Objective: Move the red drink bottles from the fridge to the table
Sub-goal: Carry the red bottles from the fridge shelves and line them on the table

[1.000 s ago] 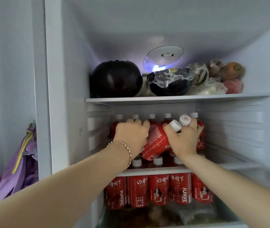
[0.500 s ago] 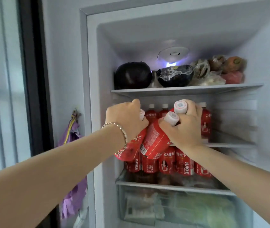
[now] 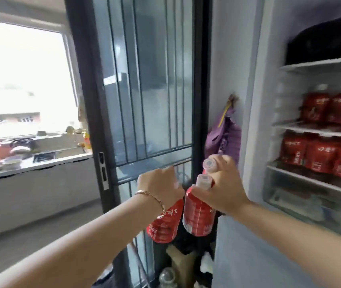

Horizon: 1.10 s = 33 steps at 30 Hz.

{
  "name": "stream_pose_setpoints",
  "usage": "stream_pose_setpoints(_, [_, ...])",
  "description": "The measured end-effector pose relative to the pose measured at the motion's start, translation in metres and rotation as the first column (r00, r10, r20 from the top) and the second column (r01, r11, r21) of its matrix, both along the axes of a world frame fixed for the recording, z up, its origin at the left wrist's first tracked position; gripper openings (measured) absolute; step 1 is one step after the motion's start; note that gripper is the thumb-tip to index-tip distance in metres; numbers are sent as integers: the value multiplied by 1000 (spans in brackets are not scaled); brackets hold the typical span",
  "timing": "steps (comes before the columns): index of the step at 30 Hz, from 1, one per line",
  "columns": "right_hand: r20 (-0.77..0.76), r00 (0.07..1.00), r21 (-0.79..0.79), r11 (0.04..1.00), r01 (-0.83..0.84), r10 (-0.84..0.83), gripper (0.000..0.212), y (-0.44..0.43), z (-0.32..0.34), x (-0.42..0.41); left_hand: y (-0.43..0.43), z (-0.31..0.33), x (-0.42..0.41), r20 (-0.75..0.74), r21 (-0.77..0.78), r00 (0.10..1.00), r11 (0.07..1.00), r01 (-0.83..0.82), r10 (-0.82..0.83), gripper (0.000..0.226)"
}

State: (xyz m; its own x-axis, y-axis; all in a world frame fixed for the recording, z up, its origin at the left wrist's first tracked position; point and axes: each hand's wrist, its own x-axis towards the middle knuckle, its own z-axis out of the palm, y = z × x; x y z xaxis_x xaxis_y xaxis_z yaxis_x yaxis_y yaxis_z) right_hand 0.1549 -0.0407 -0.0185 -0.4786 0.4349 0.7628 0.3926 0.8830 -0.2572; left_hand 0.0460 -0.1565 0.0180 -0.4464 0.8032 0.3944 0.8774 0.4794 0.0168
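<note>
red drink bottles hanging upright, white-capped

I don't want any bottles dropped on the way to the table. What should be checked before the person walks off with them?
1. Left hand has a firm hold on its red bottle: ok, bottle hangs from the closed fist.
2. Right hand holds two bottles by the necks, caps visible: ok, though the second bottle's body is hidden.
3. Held bottles capped: the right hand's ok; left cannot tell.
4. Fridge closed: not ok, still open, more red bottles inside.
5. Table in view and reachable: cannot tell.
</note>
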Motion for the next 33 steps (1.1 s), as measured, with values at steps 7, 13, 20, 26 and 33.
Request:
stream_pose_setpoints(7, [159, 891, -101, 904, -414, 426, 42, -180, -56, -97, -209, -58, -55, -4, -34, 919, 918, -395, 395, 30])
stream_pose_setpoints(13, [271, 657, -170, 707, -686, 703, 55, -383, -75, -139, -436, -86, -56, -159, -112, 762, 755, -645, 627, 21])
stream_pose_setpoints(20, [283, 339, -250, 410, -877, 897, 71, -642, -97, -156, -690, -106, -12, -85, -126, 505, 493, -861, 859, 31])
stream_pose_setpoints(26, [304, 133, -321, 233, -918, 943, 72, -822, -123, -163, -859, -130, 31, -24, -154, 221, 215, -964, 975, 25])
stream_pose_setpoints(33, [332, -188, -330, -73, -941, 924, 47, -1008, -125, -170, -1018, -143, 76, -16, -177, -135, -136, -975, 991, 23])
